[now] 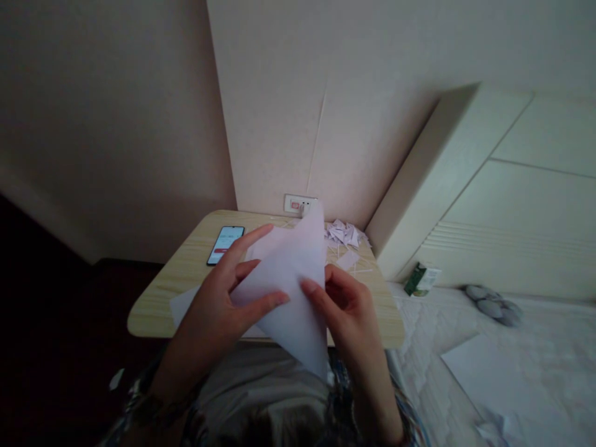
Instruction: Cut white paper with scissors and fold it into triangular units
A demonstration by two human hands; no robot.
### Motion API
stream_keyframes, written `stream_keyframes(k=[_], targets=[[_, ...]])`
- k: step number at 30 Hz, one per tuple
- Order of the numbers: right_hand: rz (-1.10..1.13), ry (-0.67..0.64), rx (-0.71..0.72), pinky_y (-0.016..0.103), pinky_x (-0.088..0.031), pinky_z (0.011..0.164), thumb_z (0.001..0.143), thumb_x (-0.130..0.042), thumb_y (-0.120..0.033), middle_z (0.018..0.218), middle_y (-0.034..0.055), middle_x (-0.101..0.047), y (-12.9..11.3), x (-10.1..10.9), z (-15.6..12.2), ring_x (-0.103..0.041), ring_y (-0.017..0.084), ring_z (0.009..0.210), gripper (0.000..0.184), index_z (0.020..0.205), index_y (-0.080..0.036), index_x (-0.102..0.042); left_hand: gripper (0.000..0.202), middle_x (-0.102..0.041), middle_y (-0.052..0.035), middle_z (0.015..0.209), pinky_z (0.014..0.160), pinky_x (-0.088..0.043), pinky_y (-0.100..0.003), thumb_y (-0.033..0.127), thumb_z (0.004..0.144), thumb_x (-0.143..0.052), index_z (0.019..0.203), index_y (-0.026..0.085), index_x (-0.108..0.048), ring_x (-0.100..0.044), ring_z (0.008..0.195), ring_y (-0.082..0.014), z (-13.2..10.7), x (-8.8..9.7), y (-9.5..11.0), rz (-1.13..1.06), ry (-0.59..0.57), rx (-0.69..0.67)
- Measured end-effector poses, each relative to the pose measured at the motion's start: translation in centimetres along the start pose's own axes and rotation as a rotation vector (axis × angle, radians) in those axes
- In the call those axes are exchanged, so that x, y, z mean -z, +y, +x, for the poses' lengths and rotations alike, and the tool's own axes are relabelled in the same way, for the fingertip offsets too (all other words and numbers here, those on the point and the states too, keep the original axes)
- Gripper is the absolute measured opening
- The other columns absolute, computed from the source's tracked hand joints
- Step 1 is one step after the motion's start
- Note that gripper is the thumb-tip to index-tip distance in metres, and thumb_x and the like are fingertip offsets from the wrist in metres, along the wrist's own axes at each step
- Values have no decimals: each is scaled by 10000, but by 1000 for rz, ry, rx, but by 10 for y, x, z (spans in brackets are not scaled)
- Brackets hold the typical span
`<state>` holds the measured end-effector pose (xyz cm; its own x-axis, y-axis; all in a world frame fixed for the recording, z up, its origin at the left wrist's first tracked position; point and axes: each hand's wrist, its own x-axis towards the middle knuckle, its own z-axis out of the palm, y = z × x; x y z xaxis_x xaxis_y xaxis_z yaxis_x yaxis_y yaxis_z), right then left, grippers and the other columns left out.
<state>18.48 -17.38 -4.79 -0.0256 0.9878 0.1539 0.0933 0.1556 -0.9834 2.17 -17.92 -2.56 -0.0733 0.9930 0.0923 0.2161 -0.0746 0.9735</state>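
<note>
I hold a white sheet of paper, folded into a long triangle, above the near edge of a small wooden table. My left hand grips its left side, fingers spread over the front and thumb pressing on the fold. My right hand pinches the right edge, thumb on top and fingers curled behind. The sheet's tip points down toward my lap.
A phone with a lit screen lies on the table's far left. A pile of small folded paper pieces sits at the far right by a wall socket. A bed with white sheets and a green box lies right.
</note>
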Motion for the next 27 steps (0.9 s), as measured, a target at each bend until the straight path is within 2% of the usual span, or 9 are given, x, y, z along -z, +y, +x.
stream_keyframes(k=[2,4,7,10,13,16,20,27], targets=[[68,46,-14,246,-348,521,803,-688,-413,612,-16,-535,2,-1,-2,-448,133,589,306,624,-205,-552,802,-724,-78,1205,633,-587,-270,353,614,-851,1359,275,-567,-724,966,-280,1,-1,-3,-16,35,-20],[149,91,-10,243,-337,505,808,-704,-407,625,-15,-552,4,-1,-4,-446,130,581,283,649,-206,-583,753,-699,-92,1253,668,-599,-277,346,625,-846,1325,258,-587,-705,1039,-292,2,-2,-6,-68,43,-31],[239,151,18,240,-360,496,813,-723,-398,635,-10,-577,7,-2,-7,-477,143,600,275,647,-216,-601,648,-741,-70,1123,697,-608,-275,303,642,-837,1251,242,-625,-725,959,-253,4,-5,-11,-181,53,-34],[263,194,43,233,-358,480,808,-739,-390,618,-16,-573,11,-3,-8,-464,136,573,257,652,-215,-635,546,-754,-33,977,656,-610,-261,252,617,-847,1133,225,-669,-738,822,-212,5,-7,-12,-278,59,-60],[266,218,53,226,-347,474,810,-749,-392,608,-24,-567,14,-3,-8,-444,123,556,235,679,-212,-673,445,-746,-10,910,630,-610,-249,196,588,-848,1010,219,-709,-734,766,-191,6,-8,-11,-291,82,-98],[288,205,47,225,-383,506,815,-752,-383,634,-16,-609,16,-2,-9,-495,135,603,230,674,-217,-677,401,-744,13,840,623,-608,-236,173,609,-832,990,241,-728,-728,743,-178,6,-8,-11,-286,67,-124],[328,189,36,224,-420,534,816,-749,-362,688,-1,-679,17,-1,-10,-549,146,638,206,681,-220,-686,381,-722,33,821,644,-601,-210,139,600,-830,952,262,-750,-716,743,-155,6,-7,-8,-272,64,-145],[295,202,71,207,-371,476,803,-735,-295,655,-12,-666,14,0,-11,-505,115,544,148,687,-213,-693,370,-708,40,807,616,-568,-175,134,563,-840,899,273,-769,-704,737,-140,4,-5,-6,-257,69,-102]])
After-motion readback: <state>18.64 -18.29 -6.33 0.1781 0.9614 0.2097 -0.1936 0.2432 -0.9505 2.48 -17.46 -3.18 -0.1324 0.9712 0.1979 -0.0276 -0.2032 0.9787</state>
